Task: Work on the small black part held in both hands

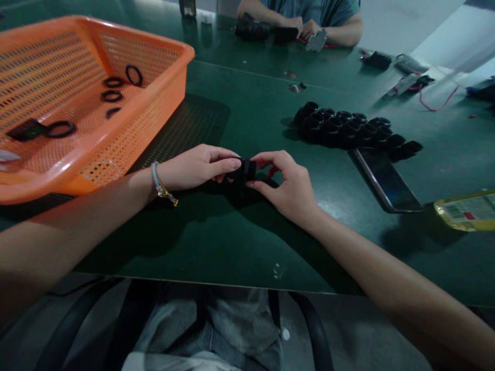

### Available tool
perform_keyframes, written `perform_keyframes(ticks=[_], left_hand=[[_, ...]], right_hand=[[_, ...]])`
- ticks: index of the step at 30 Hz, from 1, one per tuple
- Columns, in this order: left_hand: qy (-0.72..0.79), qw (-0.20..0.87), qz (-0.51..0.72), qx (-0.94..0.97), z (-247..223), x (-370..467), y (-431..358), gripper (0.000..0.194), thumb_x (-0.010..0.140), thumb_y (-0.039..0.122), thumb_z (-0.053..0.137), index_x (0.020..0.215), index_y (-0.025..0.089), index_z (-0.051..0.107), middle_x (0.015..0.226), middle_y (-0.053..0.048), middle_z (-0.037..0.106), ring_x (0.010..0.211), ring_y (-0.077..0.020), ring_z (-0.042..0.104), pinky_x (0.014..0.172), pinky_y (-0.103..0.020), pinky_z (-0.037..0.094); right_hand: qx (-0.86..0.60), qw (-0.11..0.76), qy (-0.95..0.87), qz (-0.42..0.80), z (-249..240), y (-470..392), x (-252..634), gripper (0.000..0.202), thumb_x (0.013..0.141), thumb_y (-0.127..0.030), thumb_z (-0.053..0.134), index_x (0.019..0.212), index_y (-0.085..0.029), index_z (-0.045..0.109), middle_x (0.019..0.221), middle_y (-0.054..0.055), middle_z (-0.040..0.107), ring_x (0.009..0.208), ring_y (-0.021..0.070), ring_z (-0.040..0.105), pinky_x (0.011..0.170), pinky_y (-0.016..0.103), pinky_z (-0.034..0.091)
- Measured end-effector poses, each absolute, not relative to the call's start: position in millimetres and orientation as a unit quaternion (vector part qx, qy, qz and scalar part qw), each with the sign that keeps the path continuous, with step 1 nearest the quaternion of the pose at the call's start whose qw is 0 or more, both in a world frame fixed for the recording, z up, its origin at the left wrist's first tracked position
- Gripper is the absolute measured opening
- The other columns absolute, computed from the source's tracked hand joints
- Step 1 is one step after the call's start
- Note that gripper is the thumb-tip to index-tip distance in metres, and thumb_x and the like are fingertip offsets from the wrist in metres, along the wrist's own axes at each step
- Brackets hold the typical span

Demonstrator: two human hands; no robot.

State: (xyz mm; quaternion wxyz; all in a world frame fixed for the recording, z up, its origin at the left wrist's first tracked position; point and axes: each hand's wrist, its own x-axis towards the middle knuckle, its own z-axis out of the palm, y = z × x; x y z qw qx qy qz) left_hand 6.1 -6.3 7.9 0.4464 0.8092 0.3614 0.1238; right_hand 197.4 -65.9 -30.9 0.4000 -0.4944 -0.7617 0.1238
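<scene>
A small black cylindrical part [247, 169] with a raised band around it is held between my two hands, just above the green table [209, 232]. My left hand [204, 166] is closed on its left end, with the thumb on top and the other fingers partly hidden behind. At the other end, the thumb and index finger of my right hand [288, 183] pinch the part. Fine detail on it is too dark to make out. Right of my hands, several black, short tubular fittings [344, 126] stand packed together.
An orange perforated basket [154, 111] with several black rings [112, 96] stands at left. A phone [386, 180] touches the fittings, and a yellow packet [467, 210] lies far right. Across the table, another person's hands [303, 28] work by a black power tool [252, 28].
</scene>
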Motion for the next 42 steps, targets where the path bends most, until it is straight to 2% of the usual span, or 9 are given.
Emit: perform_keyframes(ticks=[21,42], left_hand=[[0.361,0.457,0.129,0.803,6.7,5.9,-5.7,0.038,0.085,0.030,0.046,0.111,0.009,0.064,0.070,0.001,0.058,0.061,-0.0082,0.049,0.059,-0.017,0.040],[0.357,0.438,0.127,0.815,6.4,5.2,-6.1,0.039,0.086,0.032,0.046,0.112,0.009,0.064,0.066,0.002,0.056,0.060,-0.0084,0.050,0.057,-0.017,0.039]], right_hand=[[-0.497,0.394,-0.762,0.127,-30.2,-65.9,198.7,0.023,0.073,-0.017,0.071,0.095,-0.020,0.064,0.086,0.002,0.067,0.084,0.0177,0.061,0.068,0.032,0.051],[-0.497,0.393,-0.762,0.135,-30.0,-65.9,198.8,0.020,0.075,-0.021,0.070,0.094,-0.020,0.065,0.085,0.002,0.068,0.083,0.0175,0.061,0.069,0.032,0.051]])
